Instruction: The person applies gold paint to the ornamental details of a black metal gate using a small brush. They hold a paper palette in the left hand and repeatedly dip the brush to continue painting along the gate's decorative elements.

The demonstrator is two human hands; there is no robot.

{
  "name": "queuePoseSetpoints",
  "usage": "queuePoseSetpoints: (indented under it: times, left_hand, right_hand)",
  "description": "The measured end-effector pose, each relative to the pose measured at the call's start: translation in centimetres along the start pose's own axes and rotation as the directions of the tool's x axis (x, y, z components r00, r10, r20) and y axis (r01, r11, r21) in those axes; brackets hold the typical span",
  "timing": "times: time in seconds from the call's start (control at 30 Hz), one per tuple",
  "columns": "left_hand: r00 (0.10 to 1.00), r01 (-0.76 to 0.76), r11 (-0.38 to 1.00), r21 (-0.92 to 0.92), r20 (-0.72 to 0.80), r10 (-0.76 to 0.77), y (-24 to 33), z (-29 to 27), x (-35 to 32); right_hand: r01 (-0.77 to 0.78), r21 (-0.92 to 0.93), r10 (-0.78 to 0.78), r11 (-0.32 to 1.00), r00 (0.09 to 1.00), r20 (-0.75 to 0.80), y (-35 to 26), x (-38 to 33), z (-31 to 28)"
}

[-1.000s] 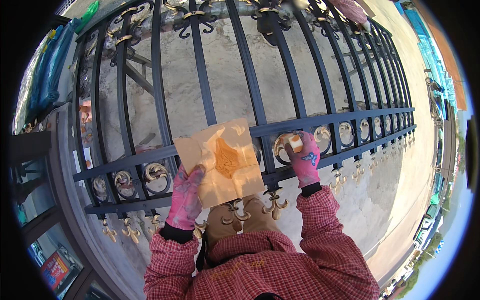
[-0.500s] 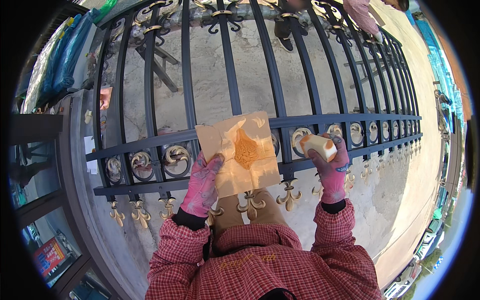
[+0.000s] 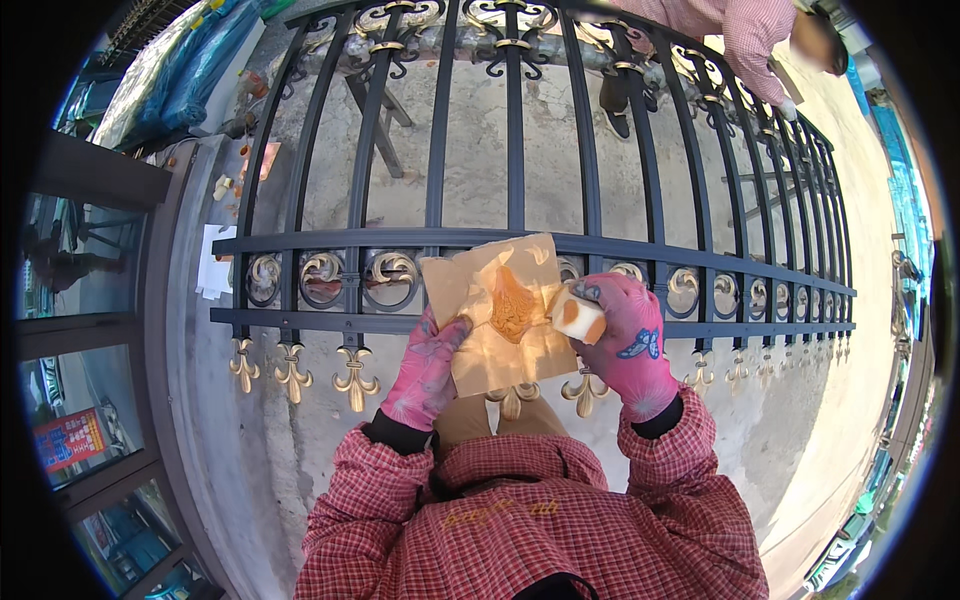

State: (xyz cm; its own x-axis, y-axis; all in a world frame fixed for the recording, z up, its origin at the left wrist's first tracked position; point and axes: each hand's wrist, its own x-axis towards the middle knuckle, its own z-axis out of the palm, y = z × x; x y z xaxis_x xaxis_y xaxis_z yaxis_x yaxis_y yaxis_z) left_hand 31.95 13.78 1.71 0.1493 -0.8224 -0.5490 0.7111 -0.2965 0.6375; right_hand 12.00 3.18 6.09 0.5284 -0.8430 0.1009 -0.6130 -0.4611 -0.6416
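Note:
My left hand (image 3: pixel 428 368), in a pink patterned glove, grips the left edge of a flat piece of brown cardboard (image 3: pixel 490 372). A thick patch of gold-orange paint (image 3: pixel 513 305) lies in the middle of the cardboard. In my pink-gloved right hand (image 3: pixel 628 345) is a white sponge block (image 3: pixel 574 318) with orange-brown stains, close to the cardboard's right edge. Whether the sponge touches the cardboard I cannot tell. Both are held over the near rails of a dark metal fence panel (image 3: pixel 440 150), whose scrolls (image 3: pixel 393 272) and spear tips (image 3: pixel 356 380) show gold.
A co-worker in a checked sleeve (image 3: pixel 752 50) bends over the panel's far right end. Dark trestles (image 3: pixel 376 125) stand beneath the panel. Glazed dark frames (image 3: pixel 95 330) line the left side, with blue wrapped bundles (image 3: pixel 205 75) behind. White paper (image 3: pixel 214 262) lies on the ground.
My right hand has brought the sponge leftward to the cardboard's edge. The fence has shifted right in the view. The co-worker leans further into the picture.

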Motion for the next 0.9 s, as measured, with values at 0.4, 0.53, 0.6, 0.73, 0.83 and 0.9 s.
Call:
queuePoseSetpoints:
  times: [0.4, 0.53, 0.6, 0.73, 0.83, 0.9]
  left_hand:
    - [0.998, -0.004, 0.997, -0.081, -0.058, 0.0, 2.4, -3.1, -0.1]
    - [0.999, -0.018, 1.0, -0.004, -0.049, 0.018, 3.9, -5.2, 0.6]
    - [0.999, -0.029, 1.0, 0.009, -0.017, 0.029, 4.5, -6.3, 0.8]
    - [1.0, 0.004, 0.999, 0.032, -0.031, -0.003, 6.0, -5.9, 1.4]
    - [1.0, -0.002, 0.999, 0.041, 0.009, 0.001, 6.3, -7.5, 1.8]
    - [0.998, -0.024, 0.999, 0.044, 0.056, 0.021, 6.5, -8.5, 2.0]
  right_hand:
    - [-0.413, 0.395, 0.514, 0.82, 0.836, -0.192, 6.3, -3.1, 4.0]
    - [-0.509, 0.332, 0.593, 0.794, 0.77, -0.237, 8.0, -2.8, 8.8]
    - [-0.489, 0.259, 0.552, 0.833, 0.772, -0.316, 9.1, -2.0, 10.8]
    - [-0.518, 0.244, 0.572, 0.82, 0.733, -0.368, 11.7, -0.4, 13.6]
    - [-0.589, 0.114, 0.598, 0.8, 0.766, -0.236, 11.1, 0.3, 13.7]
    - [-0.597, 0.221, 0.636, 0.771, 0.744, -0.207, 10.4, 0.2, 12.7]
